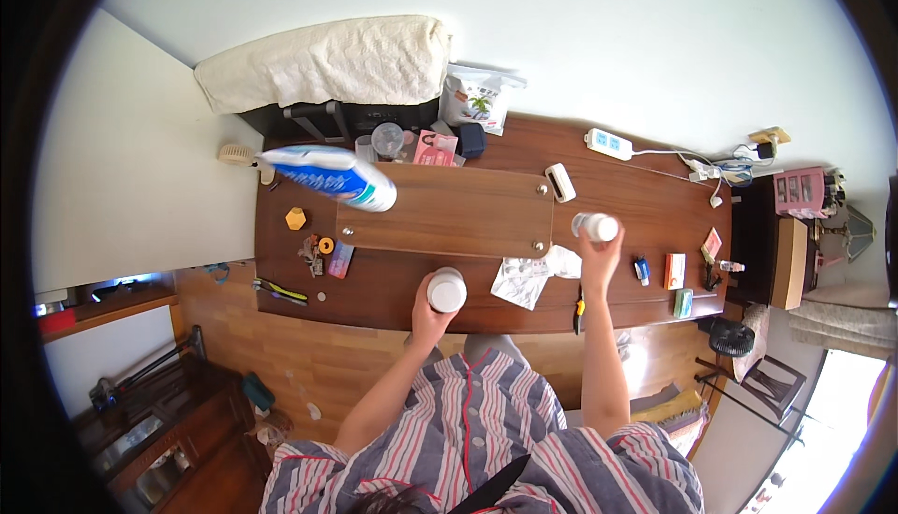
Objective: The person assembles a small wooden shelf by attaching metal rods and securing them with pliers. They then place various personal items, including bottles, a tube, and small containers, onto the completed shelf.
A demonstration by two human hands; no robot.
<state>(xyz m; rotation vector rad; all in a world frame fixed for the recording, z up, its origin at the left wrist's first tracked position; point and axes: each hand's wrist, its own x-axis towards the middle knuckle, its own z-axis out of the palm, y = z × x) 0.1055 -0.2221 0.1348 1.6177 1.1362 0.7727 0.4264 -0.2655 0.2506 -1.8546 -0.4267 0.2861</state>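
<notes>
Two items are gripped by part-closed fingers: white jar (448, 289), left hand (427, 315), before wooden riser (458, 207); white bottle (599, 227), right hand (601, 258), right of riser; handling seemingly in progress, steadiness required.

Backed by a pale wall (608, 56) behind the desk (673, 219); laid with wooden floor (281, 346) past its near edge; furnished with a dark cabinet (201, 439) off the near left corner; lit by a window (835, 430) beyond the near right.

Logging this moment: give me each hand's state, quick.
Left hand: closed, holding a white bottle.
Right hand: closed, holding a second white bottle.
</notes>
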